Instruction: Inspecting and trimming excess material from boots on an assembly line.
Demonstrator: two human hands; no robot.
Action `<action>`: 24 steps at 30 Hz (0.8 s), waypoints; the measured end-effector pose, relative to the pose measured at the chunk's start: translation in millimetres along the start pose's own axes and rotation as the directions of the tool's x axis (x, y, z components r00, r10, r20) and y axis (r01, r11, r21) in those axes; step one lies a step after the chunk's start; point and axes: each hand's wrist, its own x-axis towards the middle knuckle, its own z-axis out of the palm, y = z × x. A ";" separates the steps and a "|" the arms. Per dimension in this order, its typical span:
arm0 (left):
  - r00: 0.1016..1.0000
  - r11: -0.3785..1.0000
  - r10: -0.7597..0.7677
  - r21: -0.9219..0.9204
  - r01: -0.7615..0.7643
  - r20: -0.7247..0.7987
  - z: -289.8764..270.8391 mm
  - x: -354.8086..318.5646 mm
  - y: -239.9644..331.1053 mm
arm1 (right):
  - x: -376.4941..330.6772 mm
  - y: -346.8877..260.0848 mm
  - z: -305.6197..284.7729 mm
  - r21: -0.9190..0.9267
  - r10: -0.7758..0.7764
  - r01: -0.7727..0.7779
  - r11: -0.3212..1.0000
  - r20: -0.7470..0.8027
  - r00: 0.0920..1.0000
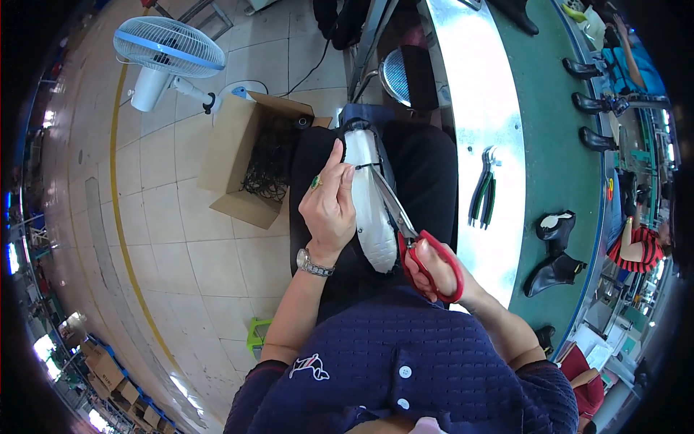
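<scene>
A black boot upper on a white shoe last (369, 202) lies across my lap, toe pointing away. My left hand (329, 206), with a green ring and a metal wristwatch, pinches a thin black lace or thread at the top of the last. My right hand (426, 271) grips red-handled scissors (416, 242), and their open blades reach up to that thread beside my left fingertips.
An open cardboard box (242, 163) of black laces sits on the tiled floor at left, with a blue-and-white fan (168, 49) behind it. At right, a metal bench edge holds green-handled pliers (483, 189); the green conveyor (557, 159) carries several black boots (555, 249). Other workers sit at far right.
</scene>
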 end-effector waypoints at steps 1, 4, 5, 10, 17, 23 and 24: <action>1.000 0.999 0.026 0.019 -0.026 -0.014 1.1 0.1 1.4 | 0.8 4.9 2.6 0.004 -0.004 0.004 1.000 0.002 1.000; 0.985 0.982 0.160 0.109 -0.153 -0.060 0.4 3.8 3.9 | 4.8 11.0 11.0 -0.278 0.046 -0.098 0.956 -0.190 0.981; 0.961 0.954 0.261 0.178 -0.242 -0.090 -0.2 5.8 5.0 | 6.0 13.5 10.2 -0.273 0.041 -0.093 0.957 -0.190 0.981; 0.968 0.971 0.227 0.104 -0.216 -0.107 -20.9 4.2 26.5 | 8.7 15.7 6.3 -0.279 0.046 -0.081 0.957 -0.133 0.990; 0.890 0.970 0.242 0.060 -0.237 -0.386 -71.2 84.2 38.2 | -8.1 19.1 -4.6 -0.340 -0.234 0.167 0.926 -0.168 0.958; 0.977 0.764 -0.119 0.644 -0.025 0.179 -98.8 34.0 -108.5 | -24.9 74.2 -109.1 -0.543 -0.424 -0.211 0.813 -0.799 0.426; 0.950 0.674 -0.221 0.739 -0.015 0.221 -93.1 26.2 -117.7 | -29.6 89.5 -130.9 -0.558 -0.459 -0.302 0.773 -0.820 0.341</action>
